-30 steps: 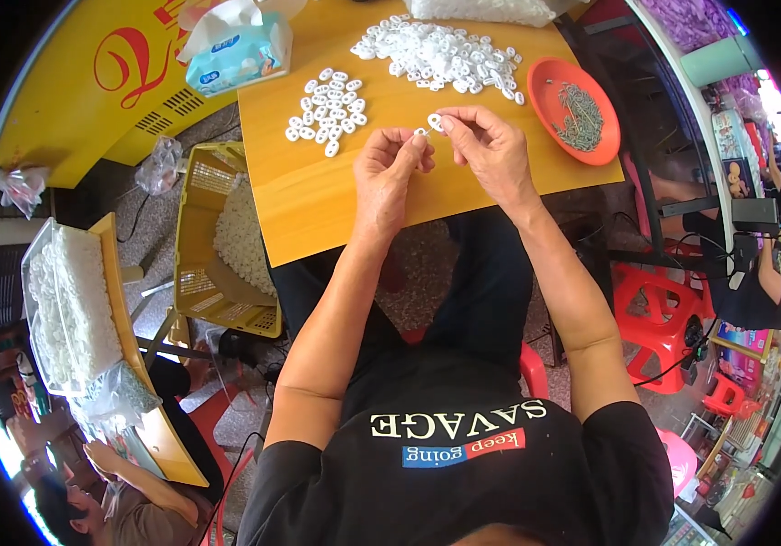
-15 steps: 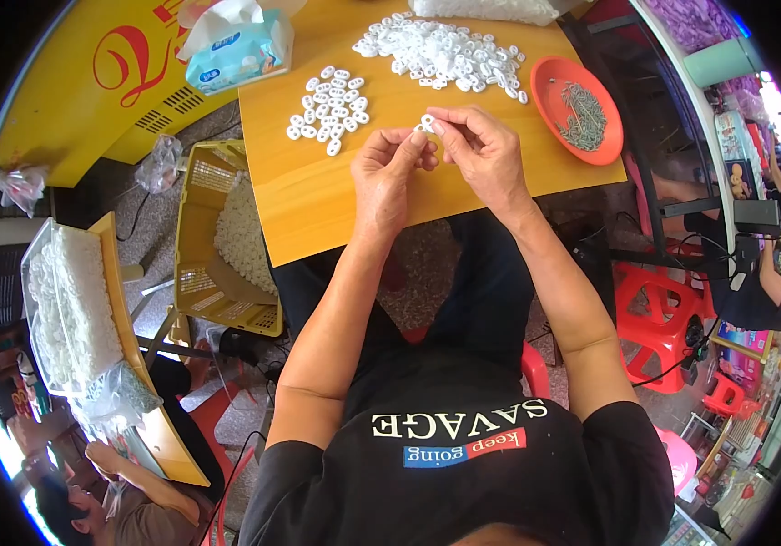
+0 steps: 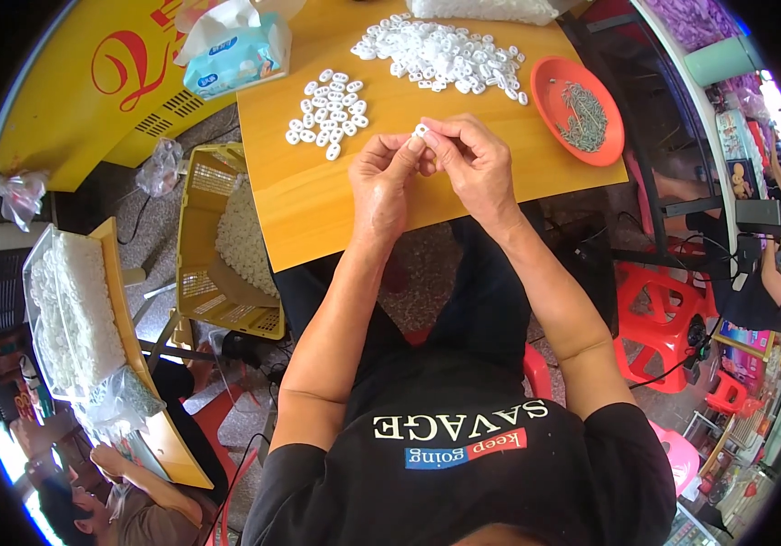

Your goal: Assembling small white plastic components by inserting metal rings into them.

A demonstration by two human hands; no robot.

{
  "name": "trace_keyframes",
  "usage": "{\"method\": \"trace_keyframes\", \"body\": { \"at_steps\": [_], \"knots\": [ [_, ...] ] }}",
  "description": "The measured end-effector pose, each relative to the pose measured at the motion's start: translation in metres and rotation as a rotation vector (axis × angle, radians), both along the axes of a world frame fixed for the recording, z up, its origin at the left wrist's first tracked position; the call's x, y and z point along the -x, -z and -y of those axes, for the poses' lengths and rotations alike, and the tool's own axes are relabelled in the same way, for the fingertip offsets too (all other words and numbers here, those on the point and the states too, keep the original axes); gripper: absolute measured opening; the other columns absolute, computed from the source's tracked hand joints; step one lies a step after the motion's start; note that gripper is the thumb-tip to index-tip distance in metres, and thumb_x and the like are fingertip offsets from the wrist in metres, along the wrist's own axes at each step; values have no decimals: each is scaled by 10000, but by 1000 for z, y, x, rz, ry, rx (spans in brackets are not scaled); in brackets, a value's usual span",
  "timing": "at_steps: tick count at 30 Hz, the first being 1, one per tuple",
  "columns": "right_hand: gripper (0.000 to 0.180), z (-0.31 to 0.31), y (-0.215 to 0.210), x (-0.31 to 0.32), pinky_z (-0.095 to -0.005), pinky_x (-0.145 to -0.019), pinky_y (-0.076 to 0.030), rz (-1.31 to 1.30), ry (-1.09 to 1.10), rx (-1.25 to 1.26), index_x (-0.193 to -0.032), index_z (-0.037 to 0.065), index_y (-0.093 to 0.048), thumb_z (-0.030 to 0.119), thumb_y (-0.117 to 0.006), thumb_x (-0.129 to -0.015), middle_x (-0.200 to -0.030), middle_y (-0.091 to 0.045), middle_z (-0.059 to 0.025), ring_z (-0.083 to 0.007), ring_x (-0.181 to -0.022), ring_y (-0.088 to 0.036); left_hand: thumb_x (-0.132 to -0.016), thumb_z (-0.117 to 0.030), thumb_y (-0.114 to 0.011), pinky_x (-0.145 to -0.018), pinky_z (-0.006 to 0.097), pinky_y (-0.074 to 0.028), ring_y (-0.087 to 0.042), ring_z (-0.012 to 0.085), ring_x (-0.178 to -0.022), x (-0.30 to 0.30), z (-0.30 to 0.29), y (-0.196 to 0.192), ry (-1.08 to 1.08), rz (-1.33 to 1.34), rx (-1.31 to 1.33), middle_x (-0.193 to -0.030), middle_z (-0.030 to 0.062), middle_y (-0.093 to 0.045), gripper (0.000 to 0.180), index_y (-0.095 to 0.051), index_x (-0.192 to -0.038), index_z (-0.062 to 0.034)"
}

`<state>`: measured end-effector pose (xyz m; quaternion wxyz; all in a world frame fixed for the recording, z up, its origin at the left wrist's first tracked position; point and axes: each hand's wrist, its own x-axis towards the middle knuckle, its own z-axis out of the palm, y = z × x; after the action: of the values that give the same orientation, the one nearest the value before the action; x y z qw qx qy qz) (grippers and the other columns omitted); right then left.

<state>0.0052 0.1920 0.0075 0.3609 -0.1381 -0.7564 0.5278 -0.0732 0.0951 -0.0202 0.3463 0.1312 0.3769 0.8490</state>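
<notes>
Over the front part of the yellow tabletop (image 3: 299, 214), my two hands meet at the fingertips. Between them is a small white plastic piece (image 3: 420, 131) with holes, mostly covered by the fingers. My left hand (image 3: 381, 187) pinches it from the left, thumb on top. From the right, the thumb and forefinger of my right hand (image 3: 478, 171) press on it. A small group of white oval two-hole pieces (image 3: 328, 111) lies to the left of the hands. Beyond them is a larger heap of similar white pieces (image 3: 440, 53). An orange-red dish (image 3: 610, 136) of thin grey metal pins (image 3: 583, 116) sits at the right.
A blue tissue pack (image 3: 237, 62) stands at the table's far left corner, and a clear bag (image 3: 490, 9) lies at the far edge. Left on the floor is a yellow crate (image 3: 192, 237) with white pieces. Another person (image 3: 149, 487) works at a table lower left. Red stools (image 3: 649, 309) stand right.
My right hand has shifted slightly left and closed in on my left hand. More of the white piece is now covered by the fingers. The piles and the dish stay put.
</notes>
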Motion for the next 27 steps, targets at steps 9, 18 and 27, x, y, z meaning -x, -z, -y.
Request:
{"method": "trace_keyframes", "body": {
  "at_steps": [9,18,27],
  "knots": [
    [303,-9,-5,-8,-202,-623,-486,-10,-221,637,-1200,-16,-584,88,-650,-923,-863,-638,-19,-55,-693,-568,-937,-142,-651,-788,234,-448,-564,102,-891,-6,3,-3,26,-168,64,-954,35,-617,184,-591,-1043,-4],
    [650,29,-21,-14,-202,-683,-451,-117,-449,1164,-1468,82,-323,36,-645,-906,-935,-637,-10,-42,-708,-514,-1015,-177,-512,-977,297,-424,-531,174,-1150,-25,36,-26,33,-132,-28,-1250,112,-569,271,-602,-1163,32],
    [680,62,-30,7,-200,-741,-460,-193,-666,1159,-1476,44,-280,20,-644,-903,-1008,-643,-39,-69,-815,-552,-985,-179,-560,-913,307,-446,-541,172,-1023,-2,73,-32,-72,-245,-111,-1270,160,-579,234,-629,-1102,11]
  ]
}}
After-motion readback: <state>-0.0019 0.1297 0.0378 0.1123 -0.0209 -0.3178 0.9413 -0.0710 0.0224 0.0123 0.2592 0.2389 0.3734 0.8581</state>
